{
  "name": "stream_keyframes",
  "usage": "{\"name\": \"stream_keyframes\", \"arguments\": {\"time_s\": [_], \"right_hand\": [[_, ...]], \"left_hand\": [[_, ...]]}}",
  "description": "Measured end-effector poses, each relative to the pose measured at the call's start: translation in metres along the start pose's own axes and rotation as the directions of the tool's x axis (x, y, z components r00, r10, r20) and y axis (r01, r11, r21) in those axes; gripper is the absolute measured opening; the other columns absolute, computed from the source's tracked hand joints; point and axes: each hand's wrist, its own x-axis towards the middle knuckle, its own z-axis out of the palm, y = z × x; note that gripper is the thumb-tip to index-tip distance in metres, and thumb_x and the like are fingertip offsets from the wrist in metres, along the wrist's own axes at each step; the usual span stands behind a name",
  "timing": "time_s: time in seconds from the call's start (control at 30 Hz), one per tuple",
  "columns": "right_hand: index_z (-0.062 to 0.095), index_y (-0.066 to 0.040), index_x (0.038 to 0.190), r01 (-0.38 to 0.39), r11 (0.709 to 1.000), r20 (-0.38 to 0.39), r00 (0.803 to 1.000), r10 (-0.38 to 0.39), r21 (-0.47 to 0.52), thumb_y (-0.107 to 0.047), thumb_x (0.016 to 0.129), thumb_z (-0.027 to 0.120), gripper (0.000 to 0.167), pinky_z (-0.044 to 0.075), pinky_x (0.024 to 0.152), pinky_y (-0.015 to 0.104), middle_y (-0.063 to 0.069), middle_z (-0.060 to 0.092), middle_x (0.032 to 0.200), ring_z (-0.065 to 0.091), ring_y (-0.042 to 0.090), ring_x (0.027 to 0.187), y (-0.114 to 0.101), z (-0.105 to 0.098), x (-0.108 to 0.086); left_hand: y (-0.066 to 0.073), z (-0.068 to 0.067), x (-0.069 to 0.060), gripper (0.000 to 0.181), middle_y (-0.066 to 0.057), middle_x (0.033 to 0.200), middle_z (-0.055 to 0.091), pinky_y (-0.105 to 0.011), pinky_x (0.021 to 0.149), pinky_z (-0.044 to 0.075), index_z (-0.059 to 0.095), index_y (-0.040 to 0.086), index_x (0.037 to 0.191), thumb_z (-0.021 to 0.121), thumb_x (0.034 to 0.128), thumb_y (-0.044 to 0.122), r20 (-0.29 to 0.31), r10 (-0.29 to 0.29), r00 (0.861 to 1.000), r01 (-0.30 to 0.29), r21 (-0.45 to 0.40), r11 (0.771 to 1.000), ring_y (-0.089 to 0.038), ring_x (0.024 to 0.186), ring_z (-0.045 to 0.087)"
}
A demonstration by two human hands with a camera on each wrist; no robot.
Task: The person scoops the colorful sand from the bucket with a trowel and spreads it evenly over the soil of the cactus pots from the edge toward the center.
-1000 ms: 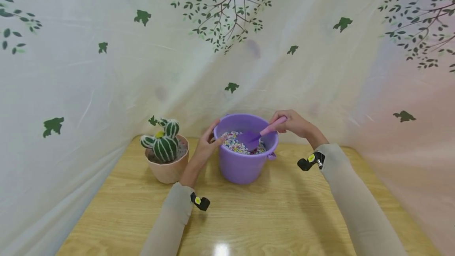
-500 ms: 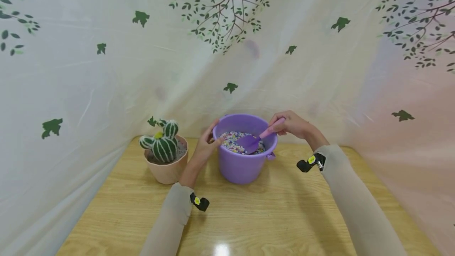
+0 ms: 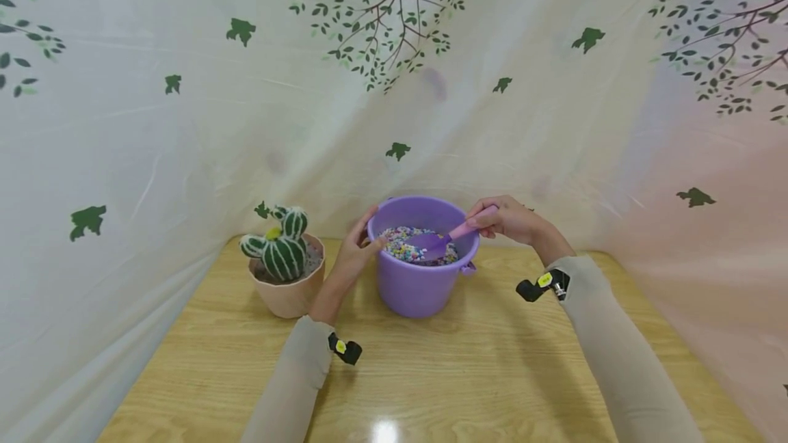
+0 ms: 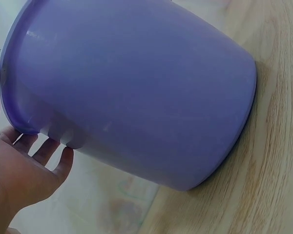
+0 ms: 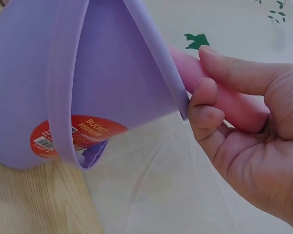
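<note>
A purple bucket (image 3: 412,289) stands upright on the wooden table, holding small multicoloured granules (image 3: 399,243). At its left side, my left hand (image 3: 353,253) grips the rim, thumb over the edge and fingers against the outer wall, as the left wrist view also shows. My right hand (image 3: 509,220) holds the pink handle of a small shovel (image 3: 436,247) above the right rim. The shovel's purple blade lies tilted among the granules, a few of them on it; its tip is hard to make out. In the right wrist view, thumb and curled fingers wrap the handle (image 5: 234,105).
Left of the bucket, close to my left forearm, is a peach-coloured pot (image 3: 289,298) with a green-and-white cactus (image 3: 285,258). The bucket's own handle (image 5: 63,83) hangs down its side. A pale curtain (image 3: 345,122) printed with leaves rises behind the table (image 3: 443,381).
My right hand has dipped slightly, and the shovel lies flatter, with some granules now on its blade. The left hand keeps its grip on the bucket.
</note>
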Motion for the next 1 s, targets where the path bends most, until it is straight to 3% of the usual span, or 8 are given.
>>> {"name": "stream_keyframes", "arguments": {"time_s": [0.33, 0.57, 0.8, 1.0], "right_hand": [[0.069, 0.001, 0.104, 0.009, 0.998, -0.068, 0.998, -0.005, 0.063, -0.006, 0.098, 0.065, 0.011, 0.051, 0.06, 0.022, 0.001, 0.073, 0.083, 0.057, 0.011, 0.066, 0.004, 0.003, 0.0], [0.066, 0.002, 0.102, 0.051, 0.996, -0.122, 0.992, -0.041, 0.076, -0.008, 0.098, 0.066, 0.01, 0.051, 0.06, 0.022, 0.001, 0.08, 0.092, 0.057, 0.011, 0.067, 0.009, 0.005, -0.001], [0.067, 0.002, 0.102, 0.062, 0.995, -0.191, 0.98, -0.047, 0.076, -0.008, 0.095, 0.071, 0.013, 0.053, 0.062, 0.025, 0.002, 0.078, 0.086, 0.06, 0.013, 0.069, 0.005, 0.007, -0.004], [0.067, 0.002, 0.101, 0.064, 0.995, -0.241, 0.969, -0.043, 0.081, -0.008, 0.095, 0.071, 0.012, 0.053, 0.062, 0.025, 0.0, 0.078, 0.086, 0.059, 0.013, 0.069, -0.002, 0.009, -0.008]], "left_hand": [[0.002, 0.0, 0.0, 0.07, -0.009, 0.164, 0.034, -0.034, 0.11, 0.045, 0.033, 0.016, 0.16, 0.062, 0.0975, 0.007, -0.019, 0.009, 1.0, -0.008, 0.015, 1.0, -0.034, 0.145, 0.04], [0.0, 0.001, 0.001, 0.07, -0.011, 0.164, 0.034, -0.025, 0.104, 0.049, 0.033, 0.016, 0.16, 0.063, 0.0973, 0.007, -0.018, 0.013, 1.0, -0.013, 0.014, 1.0, -0.035, 0.143, 0.042], [-0.002, 0.001, 0.002, 0.07, -0.01, 0.164, 0.034, -0.019, 0.098, 0.05, 0.033, 0.016, 0.16, 0.062, 0.0978, 0.007, -0.01, 0.015, 1.0, -0.015, 0.02, 1.0, -0.034, 0.141, 0.043], [0.004, -0.001, 0.003, 0.071, -0.01, 0.166, 0.03, -0.033, 0.109, 0.049, 0.03, 0.014, 0.161, 0.062, 0.098, 0.006, 0.009, -0.014, 1.0, 0.014, 0.03, 0.999, -0.036, 0.145, 0.04]]}}
